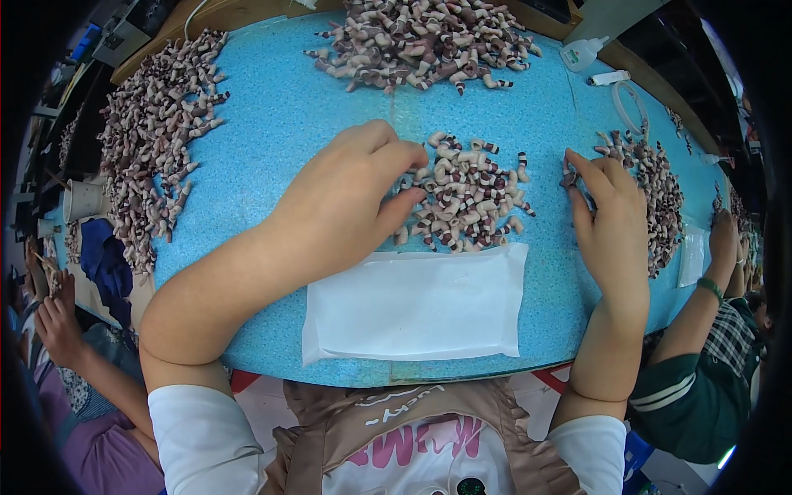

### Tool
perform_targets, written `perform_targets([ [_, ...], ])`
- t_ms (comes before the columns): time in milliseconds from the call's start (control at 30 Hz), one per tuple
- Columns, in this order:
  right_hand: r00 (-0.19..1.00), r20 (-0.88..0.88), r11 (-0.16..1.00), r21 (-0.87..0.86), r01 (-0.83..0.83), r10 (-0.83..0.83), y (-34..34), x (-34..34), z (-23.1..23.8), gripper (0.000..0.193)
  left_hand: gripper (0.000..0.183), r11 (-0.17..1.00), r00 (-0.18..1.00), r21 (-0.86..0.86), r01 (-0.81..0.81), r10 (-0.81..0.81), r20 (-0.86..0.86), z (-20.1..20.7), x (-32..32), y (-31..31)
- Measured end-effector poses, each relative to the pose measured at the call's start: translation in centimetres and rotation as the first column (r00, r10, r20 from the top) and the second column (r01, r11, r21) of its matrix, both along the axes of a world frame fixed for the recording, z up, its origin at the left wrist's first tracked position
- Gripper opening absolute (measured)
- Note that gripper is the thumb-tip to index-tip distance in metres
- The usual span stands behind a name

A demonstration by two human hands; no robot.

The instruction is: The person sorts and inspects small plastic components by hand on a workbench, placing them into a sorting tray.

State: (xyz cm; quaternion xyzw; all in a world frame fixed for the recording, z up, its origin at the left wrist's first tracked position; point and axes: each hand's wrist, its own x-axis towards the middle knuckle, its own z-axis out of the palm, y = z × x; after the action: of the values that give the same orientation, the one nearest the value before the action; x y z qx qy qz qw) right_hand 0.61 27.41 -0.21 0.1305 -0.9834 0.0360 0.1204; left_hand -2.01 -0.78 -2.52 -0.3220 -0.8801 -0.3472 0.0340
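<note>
pile [466, 198] behind bag [417, 305] | both on table [289, 124] (mid-front)

A blue foam-topped table [280, 124] fills most of the view, its edges bending toward the rim. Beyond its far edge runs a brown wooden bench top [239, 12] (partly in shadow). Left of the table stands a pale cup [81, 200]; below its near edge, a light floor [262, 404] shows.

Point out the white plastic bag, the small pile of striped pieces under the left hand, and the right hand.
white plastic bag [417, 307], head view, middle of its flat face.
small pile of striped pieces [468, 202], head view, centre of the heap.
right hand [612, 224], head view, back of the hand.
</note>
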Motion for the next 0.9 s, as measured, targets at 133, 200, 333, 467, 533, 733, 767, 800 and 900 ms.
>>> perform_targets([
  [133, 0.999, 0.030, 1.000, -0.010, -0.028, 0.028, -0.5, 0.2, 0.1, 0.032, 0.023, 0.999, 1.000, -0.040, 0.008, -0.008, 0.004, -0.3, 0.1, 0.2],
  [200, 0.993, 0.094, 0.996, -0.067, -0.061, 0.067, -0.5, -0.1, -0.1, 0.031, 0.021, 0.999, 1.000, -0.028, 0.015, -0.015, 0.012, -0.4, 0.2, 0.3],
  [333, 0.995, 0.046, 0.964, -0.254, -0.075, 0.090, -0.5, -0.2, -0.4, 0.025, 0.018, 1.000, 0.996, 0.017, 0.013, -0.014, 0.089, 0.2, 0.2, 0.2],
  [467, 0.960, 0.251, 0.673, -0.733, 0.102, 0.128, -1.1, 1.0, 0.1, 0.022, 0.017, 0.979, 0.863, 0.183, -0.087, -0.018, 0.505, 1.5, 0.5, 0.6],
  [533, 0.941, 0.210, 0.625, -0.781, -0.002, 0.266, -1.8, 1.6, 0.6, 0.031, 0.018, 0.946, 0.881, 0.308, -0.098, -0.062, 0.470, 0.4, 0.7, 0.7],
  [733, 0.868, 0.294, 0.659, -0.751, -0.050, 0.401, -4.0, 4.0, 1.8, 0.037, 0.019, 0.900, 0.822, 0.417, -0.124, -0.142, 0.551, 0.7, 0.4, 0.7],
  [767, 0.846, 0.340, 0.639, -0.769, -0.001, 0.411, -3.7, 4.2, 1.7, 0.037, 0.019, 0.907, 0.799, 0.405, -0.116, -0.157, 0.580, 0.8, 0.3, 0.5],
  [800, 0.822, 0.385, 0.620, -0.783, 0.051, 0.419, -3.7, 4.3, 1.7, 0.037, 0.019, 0.903, 0.795, 0.410, -0.130, -0.152, 0.587, 0.9, 0.3, 0.5],
  [900, 0.772, 0.401, 0.718, -0.688, -0.101, 0.493, -4.2, 3.7, 2.6, 0.038, 0.022, 0.868, 0.785, 0.467, -0.169, -0.168, 0.597, 0.7, 0.6, 0.8],
])
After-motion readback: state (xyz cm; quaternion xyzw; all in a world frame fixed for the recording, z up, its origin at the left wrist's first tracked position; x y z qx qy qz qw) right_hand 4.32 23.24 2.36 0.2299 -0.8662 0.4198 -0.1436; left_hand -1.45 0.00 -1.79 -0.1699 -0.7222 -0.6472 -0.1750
